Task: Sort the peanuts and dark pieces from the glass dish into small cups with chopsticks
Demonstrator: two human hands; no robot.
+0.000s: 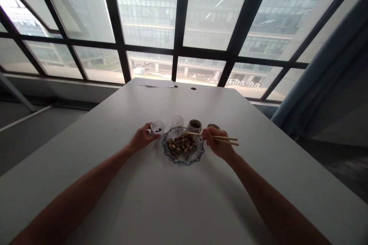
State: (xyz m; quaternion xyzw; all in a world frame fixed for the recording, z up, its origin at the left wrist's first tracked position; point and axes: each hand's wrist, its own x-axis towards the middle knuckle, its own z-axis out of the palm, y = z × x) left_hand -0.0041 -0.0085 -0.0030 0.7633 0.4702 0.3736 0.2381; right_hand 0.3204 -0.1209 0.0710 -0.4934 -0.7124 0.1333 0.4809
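Observation:
My left hand (143, 137) grips a small clear plastic cup (158, 126) by its side, with a few dark bits inside. In my right hand (217, 142) is a pair of wooden chopsticks (228, 138), their tips pointing left over the back of a scalloped glass bowl (198, 157). Whether the tips pinch anything is too small to tell. Mixed nuts and seeds (179, 145) lie in the bowl. Behind it stand a second clear plastic cup (178, 120) and a small ceramic cup (195, 124) with dark contents. Another cup (214, 126) is partly hidden behind my right hand.
The white table (161, 199) reaches to a wall of windows with dark frames. White papers (153, 83) lie at its far edge, near a dark round hole (193, 89). A blue curtain (322, 61) hangs at the right.

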